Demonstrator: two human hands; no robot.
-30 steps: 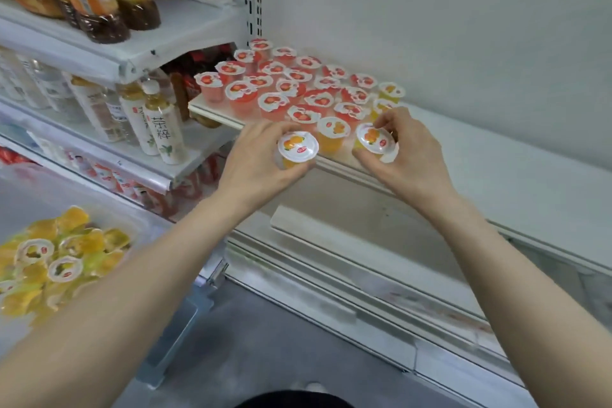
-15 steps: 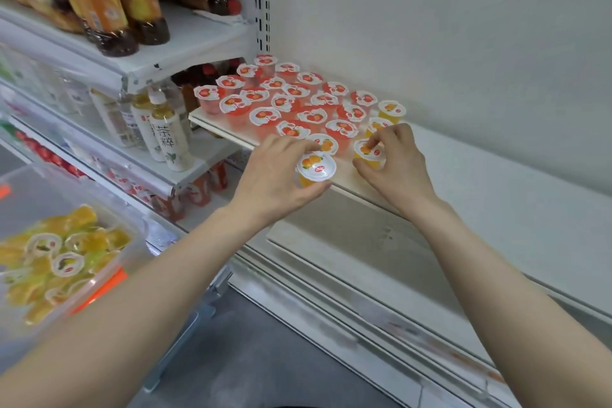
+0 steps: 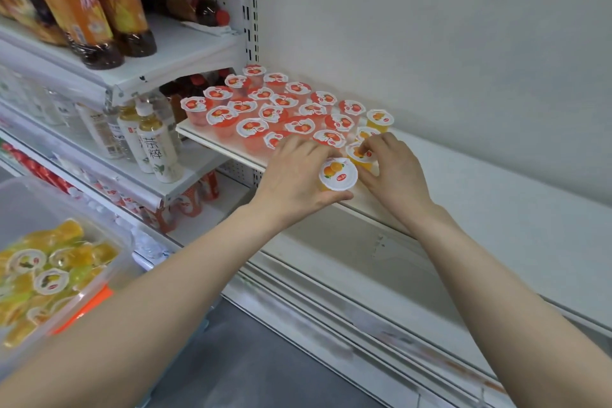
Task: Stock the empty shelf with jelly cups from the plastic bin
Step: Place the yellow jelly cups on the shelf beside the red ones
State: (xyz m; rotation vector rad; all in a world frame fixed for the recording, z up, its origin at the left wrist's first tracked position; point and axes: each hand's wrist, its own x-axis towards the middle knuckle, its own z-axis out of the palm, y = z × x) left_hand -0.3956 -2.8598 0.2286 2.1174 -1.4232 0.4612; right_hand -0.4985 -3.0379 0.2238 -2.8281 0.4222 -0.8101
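My left hand [image 3: 294,175] grips an orange jelly cup [image 3: 337,174] at the front edge of the white shelf [image 3: 496,195]. My right hand [image 3: 394,172] pinches a second orange jelly cup [image 3: 358,156] that stands on the shelf just behind the first. Several red-lidded jelly cups [image 3: 275,109] fill the shelf's left end in rows, and two more orange cups [image 3: 380,118] stand at the right end of the rows. The clear plastic bin [image 3: 20,202] at the lower left holds several yellow and orange jelly cups [image 3: 49,275].
Tea bottles [image 3: 159,152] stand on the neighbouring shelf to the left, with dark drink bottles [image 3: 96,10] on the shelf above. A lower white shelf [image 3: 364,275] runs beneath my arms. The right stretch of the stocked shelf is bare.
Both hands have moved forward to the shelf with their cups. The right hand's cup now stands on the shelf, and the left hand's cup has come down to the shelf's front edge.
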